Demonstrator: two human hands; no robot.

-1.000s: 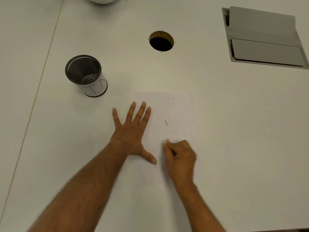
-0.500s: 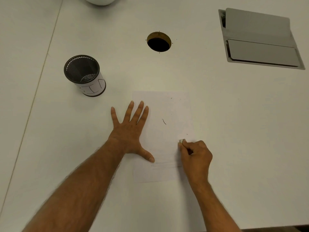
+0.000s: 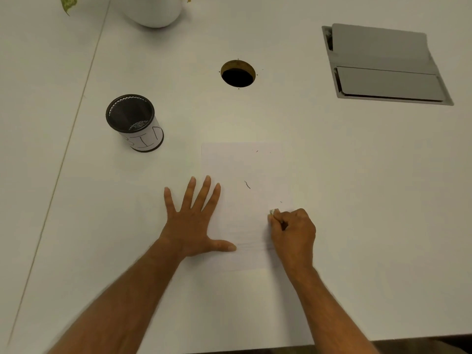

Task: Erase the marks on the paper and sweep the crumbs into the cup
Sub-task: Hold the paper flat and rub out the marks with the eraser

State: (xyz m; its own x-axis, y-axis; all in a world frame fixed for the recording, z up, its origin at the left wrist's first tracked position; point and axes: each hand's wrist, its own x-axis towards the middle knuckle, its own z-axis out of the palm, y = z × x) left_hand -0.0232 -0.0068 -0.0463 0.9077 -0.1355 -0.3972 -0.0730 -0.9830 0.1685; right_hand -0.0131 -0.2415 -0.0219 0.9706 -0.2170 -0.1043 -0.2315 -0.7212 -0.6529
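Observation:
A white sheet of paper (image 3: 245, 164) lies flat on the white table. My left hand (image 3: 191, 226) presses on its left edge, palm down, fingers spread. At the paper's right edge my right hand (image 3: 293, 231) is shut on a small white eraser (image 3: 273, 212), whose tip touches the sheet. A short dark curl (image 3: 247, 184) lies mid-sheet, with tiny specks (image 3: 256, 151) near the top. Faint pencil lines (image 3: 251, 244) run between my two hands. The black mesh cup (image 3: 134, 122) with a white label stands upright to the upper left of the paper.
A round cable hole (image 3: 238, 74) opens in the table beyond the paper. A grey hinged flap box (image 3: 383, 65) is set into the table at the upper right. A white pot (image 3: 153, 11) stands at the far edge. A table seam (image 3: 63, 154) runs on the left.
My right hand slid with the eraser from the sheet's lower middle to its right edge, then stayed there. My left hand kept its place. The camera tilted, showing more of the far table.

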